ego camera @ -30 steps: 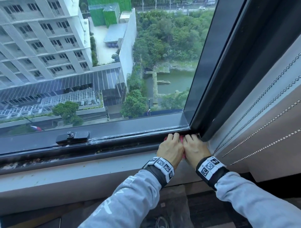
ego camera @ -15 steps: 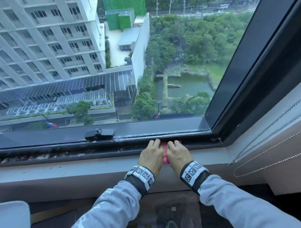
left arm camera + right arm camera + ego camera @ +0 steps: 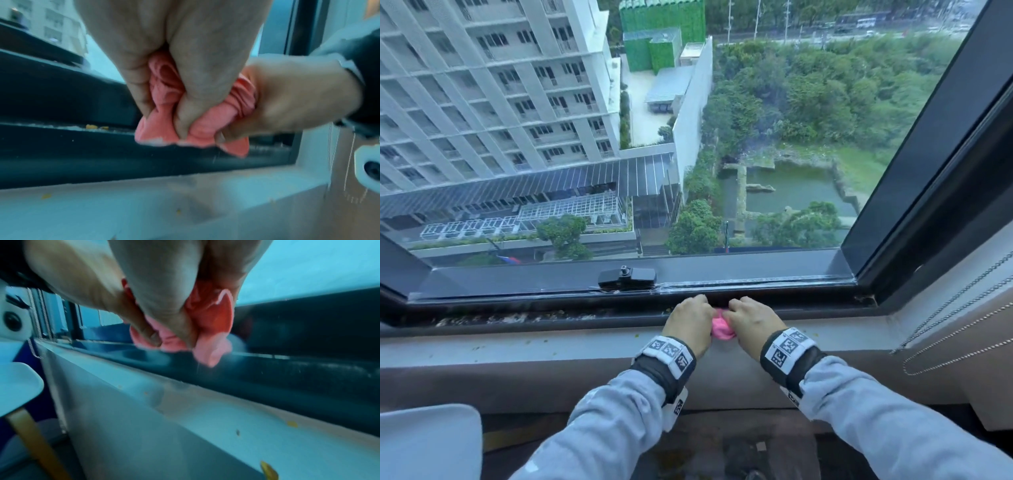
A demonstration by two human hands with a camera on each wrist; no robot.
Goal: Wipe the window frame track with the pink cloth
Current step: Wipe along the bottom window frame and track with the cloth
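A bunched pink cloth (image 3: 721,328) sits between my two hands at the dark window frame track (image 3: 551,313), right of its middle. My left hand (image 3: 690,320) grips the cloth's left side with curled fingers, and my right hand (image 3: 751,320) grips its right side. In the left wrist view the pink cloth (image 3: 164,129) hangs from my left hand (image 3: 164,100) down onto the track (image 3: 61,146), with my right hand (image 3: 287,100) clutching it beside. In the right wrist view the cloth (image 3: 207,344) droops from my right hand (image 3: 174,318) over the track (image 3: 287,369). Dirt specks line the track to the left.
A black window latch (image 3: 627,275) sits on the sash just left of my hands. The pale sill (image 3: 517,349) runs below the track, with small yellow crumbs. Beaded blind chains (image 3: 945,329) hang at the right. A white rounded object (image 3: 428,442) lies at the lower left.
Both hands with the cloth have slid left along the track, away from the right corner, and the cloth now shows more between them.
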